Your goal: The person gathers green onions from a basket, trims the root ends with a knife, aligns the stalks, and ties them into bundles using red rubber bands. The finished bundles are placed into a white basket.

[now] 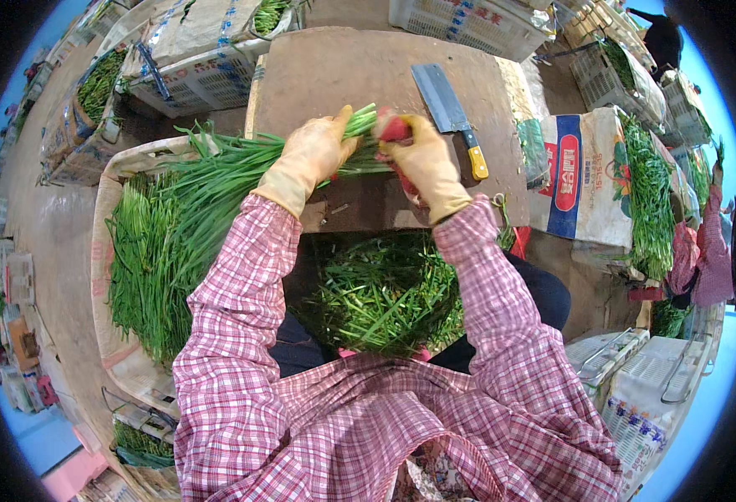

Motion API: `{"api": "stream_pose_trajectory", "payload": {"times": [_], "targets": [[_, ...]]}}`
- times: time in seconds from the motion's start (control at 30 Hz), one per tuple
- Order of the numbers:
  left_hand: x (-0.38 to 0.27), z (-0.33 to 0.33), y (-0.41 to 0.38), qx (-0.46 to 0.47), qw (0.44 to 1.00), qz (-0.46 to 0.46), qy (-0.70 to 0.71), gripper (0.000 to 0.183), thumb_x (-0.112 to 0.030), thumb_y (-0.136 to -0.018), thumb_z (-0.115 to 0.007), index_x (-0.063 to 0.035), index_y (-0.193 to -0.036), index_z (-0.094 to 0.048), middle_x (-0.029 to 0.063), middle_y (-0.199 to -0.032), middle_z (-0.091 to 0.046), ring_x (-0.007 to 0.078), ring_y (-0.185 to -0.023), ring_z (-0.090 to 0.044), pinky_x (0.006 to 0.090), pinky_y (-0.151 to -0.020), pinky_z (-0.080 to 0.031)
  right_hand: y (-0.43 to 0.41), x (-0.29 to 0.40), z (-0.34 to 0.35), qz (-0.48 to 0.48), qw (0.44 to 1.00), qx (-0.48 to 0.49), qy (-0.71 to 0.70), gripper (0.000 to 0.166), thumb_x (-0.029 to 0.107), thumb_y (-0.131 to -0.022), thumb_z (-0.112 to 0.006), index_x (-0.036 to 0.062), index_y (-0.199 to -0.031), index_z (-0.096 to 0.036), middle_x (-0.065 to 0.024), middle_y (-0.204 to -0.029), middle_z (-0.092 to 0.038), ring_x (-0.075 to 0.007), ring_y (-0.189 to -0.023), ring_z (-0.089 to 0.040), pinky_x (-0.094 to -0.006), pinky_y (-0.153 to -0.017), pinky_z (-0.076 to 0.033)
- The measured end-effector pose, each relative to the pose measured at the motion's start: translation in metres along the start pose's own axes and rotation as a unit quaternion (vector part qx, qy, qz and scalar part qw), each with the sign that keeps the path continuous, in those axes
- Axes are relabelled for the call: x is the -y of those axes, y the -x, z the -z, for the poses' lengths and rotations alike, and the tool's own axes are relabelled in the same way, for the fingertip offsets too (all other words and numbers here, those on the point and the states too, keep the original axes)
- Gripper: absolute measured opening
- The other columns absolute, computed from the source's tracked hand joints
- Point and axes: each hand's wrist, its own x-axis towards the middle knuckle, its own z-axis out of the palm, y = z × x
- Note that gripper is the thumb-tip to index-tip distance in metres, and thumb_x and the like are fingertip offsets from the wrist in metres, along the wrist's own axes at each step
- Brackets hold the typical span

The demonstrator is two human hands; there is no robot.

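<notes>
My left hand (314, 150), in a cream rubber glove, grips a bunch of long green chives (236, 164) close to its pale cut stem ends. The leaves trail left over the rim of a lined plastic crate (100, 226). My gloved right hand (423, 154) is at the stem-end side of the bunch, its fingers closed on a red strip (395, 130). Motion blur hides the strip's exact form and whether it circles the stems. Both hands are above a brown wooden tabletop (343, 69). A cleaver (441, 100) with a yellow-and-black handle lies right of my right hand.
More chives (145, 270) fill the crate at my left. Green trimmings (387, 295) are heaped between my knees. A printed woven sack (584, 176) with greens stands right of the table. White plastic crates (468, 28) stand beyond it. Another person's sleeve (713, 245) shows at far right.
</notes>
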Motion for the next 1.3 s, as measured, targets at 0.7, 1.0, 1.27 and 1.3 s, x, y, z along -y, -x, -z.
{"api": "stream_pose_trajectory", "payload": {"times": [0.7, 1.0, 1.27, 1.3], "targets": [[0.003, -0.003, -0.003, -0.017, 1.000, -0.019, 0.007, 0.066, -0.046, -0.097, -0.059, -0.0060, -0.147, -0.044, 0.0208, -0.121, -0.065, 0.0380, -0.115, -0.061, 0.0468, -0.096, -0.050, -0.015, -0.024, 0.008, -0.167, 0.900, -0.032, -0.402, 0.036, 0.003, -0.083, -0.072, 0.0037, -0.119, -0.064, -0.0050, -0.093, -0.072, -0.0119, -0.078, -0.067, -0.0285, -0.067, -0.054], [-0.012, -0.004, 0.021, -0.089, 0.996, 0.006, -0.024, 0.090, -0.050, -0.083, -0.076, -0.0059, -0.151, -0.038, 0.0218, -0.132, -0.060, 0.0372, -0.125, -0.056, 0.0480, -0.104, -0.045, -0.026, -0.027, 0.025, -0.087, 0.985, -0.064, -0.137, 0.039, 0.013, -0.083, -0.075, -0.0003, -0.118, -0.064, -0.0159, -0.107, -0.071, -0.0245, -0.098, -0.068, -0.0353, -0.085, -0.054], [-0.017, -0.021, 0.041, -0.156, 0.985, -0.074, -0.028, 0.084, -0.028, -0.067, -0.087, -0.0102, -0.141, -0.052, 0.0137, -0.139, -0.058, 0.0301, -0.129, -0.054, 0.0514, -0.110, -0.039, 0.002, -0.022, 0.039, 0.186, 0.982, 0.020, 0.036, 0.038, -0.005, -0.076, -0.068, 0.0097, -0.110, -0.075, -0.0208, -0.109, -0.068, -0.0332, -0.104, -0.066, -0.0396, -0.092, -0.051], [-0.021, -0.021, 0.050, -0.166, 0.982, -0.083, -0.034, 0.084, -0.025, -0.065, -0.088, -0.0094, -0.140, -0.053, 0.0145, -0.138, -0.059, 0.0304, -0.128, -0.055, 0.0513, -0.109, -0.041, 0.002, -0.023, 0.049, 0.114, 0.992, 0.006, 0.050, 0.040, -0.005, -0.076, -0.067, 0.0094, -0.112, -0.074, -0.0190, -0.106, -0.069, -0.0307, -0.103, -0.066, -0.0391, -0.092, -0.051]]}}
